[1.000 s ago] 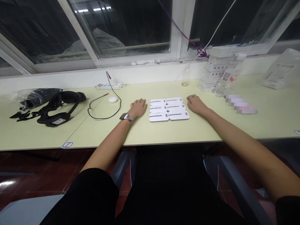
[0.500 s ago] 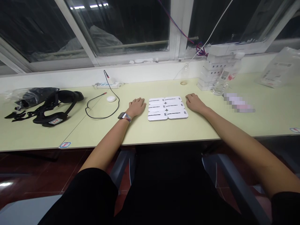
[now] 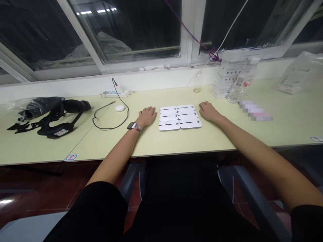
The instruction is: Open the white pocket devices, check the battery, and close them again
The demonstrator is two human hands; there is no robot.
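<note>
From the head camera, a block of white cards (image 3: pixel 180 117) lies flat on the pale green bench (image 3: pixel 176 141), two columns by three rows, about midway along it and nearer the front edge than the window side. The left hand (image 3: pixel 147 116) rests palm down just beside the block's left edge, fingers loosely curled and holding nothing; the right hand (image 3: pixel 208 111) rests the same way by the right edge, also empty, so the two sit apart with the cards between them. The cards look thin, light and fairly stiff, with rounded corners and a smooth face that may be slippery; lying flush, each would probably be easiest taken by sliding a fingertip under an outer edge or corner. Toward the left end lie a black strap harness (image 3: pixel 54 121) and a looped cable (image 3: pixel 111 116); near the back right stand stacked white boxes (image 3: pixel 228 79) and a clear bottle (image 3: pixel 238 85).
</note>
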